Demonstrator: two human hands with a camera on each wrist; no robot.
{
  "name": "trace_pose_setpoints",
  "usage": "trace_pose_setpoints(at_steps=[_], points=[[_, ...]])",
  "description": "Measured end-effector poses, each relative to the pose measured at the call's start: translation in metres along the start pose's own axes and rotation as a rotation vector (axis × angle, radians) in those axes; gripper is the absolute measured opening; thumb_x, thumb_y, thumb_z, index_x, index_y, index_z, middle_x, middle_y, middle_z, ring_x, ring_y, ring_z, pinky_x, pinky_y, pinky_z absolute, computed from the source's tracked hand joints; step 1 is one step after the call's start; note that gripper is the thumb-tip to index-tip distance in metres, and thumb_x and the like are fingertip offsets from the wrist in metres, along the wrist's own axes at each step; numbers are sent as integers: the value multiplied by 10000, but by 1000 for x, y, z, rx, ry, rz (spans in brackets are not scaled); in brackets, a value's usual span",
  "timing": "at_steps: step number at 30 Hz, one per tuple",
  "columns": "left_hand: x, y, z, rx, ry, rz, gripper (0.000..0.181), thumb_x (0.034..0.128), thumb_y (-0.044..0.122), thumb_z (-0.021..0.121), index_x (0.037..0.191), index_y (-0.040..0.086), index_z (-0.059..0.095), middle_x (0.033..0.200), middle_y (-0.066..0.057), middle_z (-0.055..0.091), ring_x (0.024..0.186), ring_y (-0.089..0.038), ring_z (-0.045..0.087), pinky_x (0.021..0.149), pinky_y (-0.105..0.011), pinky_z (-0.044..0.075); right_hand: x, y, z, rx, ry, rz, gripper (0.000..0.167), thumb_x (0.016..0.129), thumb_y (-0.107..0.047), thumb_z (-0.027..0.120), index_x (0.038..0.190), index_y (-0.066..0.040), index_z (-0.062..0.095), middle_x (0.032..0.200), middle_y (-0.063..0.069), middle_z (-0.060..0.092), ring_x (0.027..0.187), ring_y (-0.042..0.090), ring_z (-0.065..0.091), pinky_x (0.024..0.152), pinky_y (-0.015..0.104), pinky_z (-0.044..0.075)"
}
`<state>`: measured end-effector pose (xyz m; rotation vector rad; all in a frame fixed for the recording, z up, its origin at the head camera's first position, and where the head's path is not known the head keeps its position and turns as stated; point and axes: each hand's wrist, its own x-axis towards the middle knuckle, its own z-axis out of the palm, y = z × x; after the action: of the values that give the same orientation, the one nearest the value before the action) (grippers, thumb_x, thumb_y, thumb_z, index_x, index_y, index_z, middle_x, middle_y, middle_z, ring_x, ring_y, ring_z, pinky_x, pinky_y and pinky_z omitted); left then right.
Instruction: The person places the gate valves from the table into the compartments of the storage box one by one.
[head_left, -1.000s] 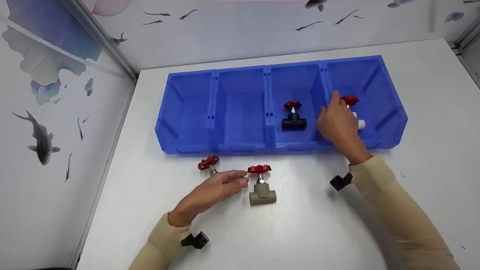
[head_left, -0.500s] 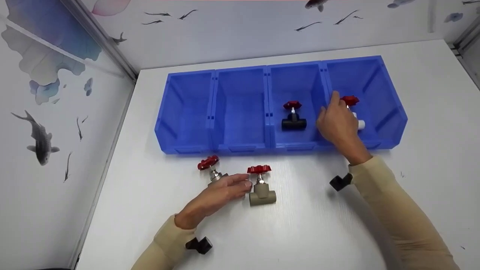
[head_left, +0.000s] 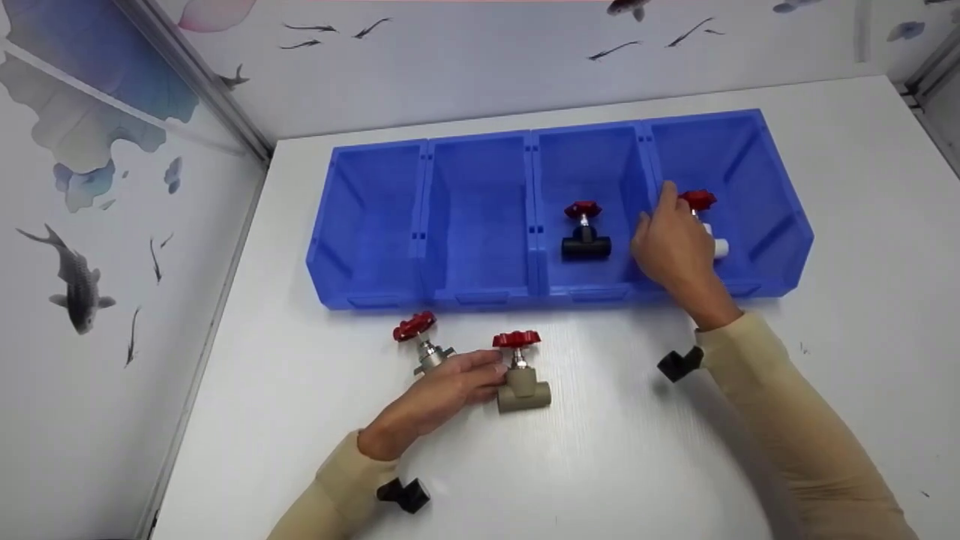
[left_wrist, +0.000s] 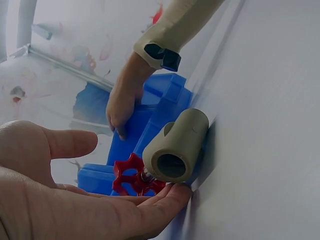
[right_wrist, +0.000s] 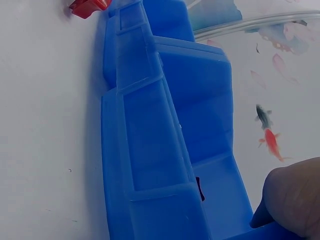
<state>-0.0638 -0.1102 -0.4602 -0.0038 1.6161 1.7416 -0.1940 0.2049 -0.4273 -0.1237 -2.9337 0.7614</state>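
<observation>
My left hand (head_left: 442, 390) touches the left side of a beige tee-shaped valve (head_left: 523, 390) with a red handwheel. Its fingers are straight and the thumb stands apart, as the left wrist view shows beside the valve's open pipe end (left_wrist: 172, 165). Partly hidden behind this hand lies a silvery metal valve (head_left: 429, 352), its red wheel tilted left. My right hand (head_left: 675, 244) grips the divider between the two right-hand blue bins (head_left: 784, 225). A white valve (head_left: 720, 248) in the rightmost bin is partly covered by that hand. A black valve (head_left: 586, 246) sits one bin left.
Four-sided blue bins stand joined in a row across the white table (head_left: 600, 450), the two left ones (head_left: 379, 225) holding nothing visible. A white wall (head_left: 480, 67) painted with fish rises behind, and another panel (head_left: 112, 337) stands at the left.
My left hand has moved slightly right and down to the beige valve, uncovering more of the metal valve. The right hand stays at the bin divider.
</observation>
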Motion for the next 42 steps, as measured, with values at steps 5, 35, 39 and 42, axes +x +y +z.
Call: trace_pose_setpoints(at_steps=[5, 35, 39, 42], points=[[2, -2, 2, -21, 14, -3, 644, 1004, 187, 547, 1487, -128, 260, 1499, -266, 390, 1342, -346, 478, 1141, -435, 340, 0, 0, 0, 11, -8, -1, 541, 1019, -189, 423, 1449, 92, 254, 1186, 378, 533, 979, 567, 574, 793, 678, 445], [19, 2, 20, 157, 85, -99, 353, 973, 311, 607, 1218, 60, 571, 1072, -54, 617, 972, -188, 546, 795, -316, 422, 1, 1, -1, 12, -42, 20, 565, 1024, -193, 407, 1480, 82, 216, 1248, 375, 508, 1043, 556, 560, 840, 679, 444], [18, 0, 22, 143, 90, -102, 329, 969, 303, 615, 1198, 73, 563, 1022, -36, 619, 893, -166, 532, 726, -292, 413, 0, 1, 0, 17, -49, 21, 579, 1027, -196, 399, 1493, 83, 198, 1266, 380, 500, 1058, 556, 556, 851, 683, 441], [18, 0, 22, 135, 90, -96, 329, 967, 299, 620, 1199, 74, 563, 1035, -41, 619, 907, -169, 531, 736, -293, 413, 1, 1, 0, 18, -50, 23, 582, 1027, -196, 401, 1495, 83, 195, 1274, 379, 497, 1067, 555, 554, 853, 683, 440]])
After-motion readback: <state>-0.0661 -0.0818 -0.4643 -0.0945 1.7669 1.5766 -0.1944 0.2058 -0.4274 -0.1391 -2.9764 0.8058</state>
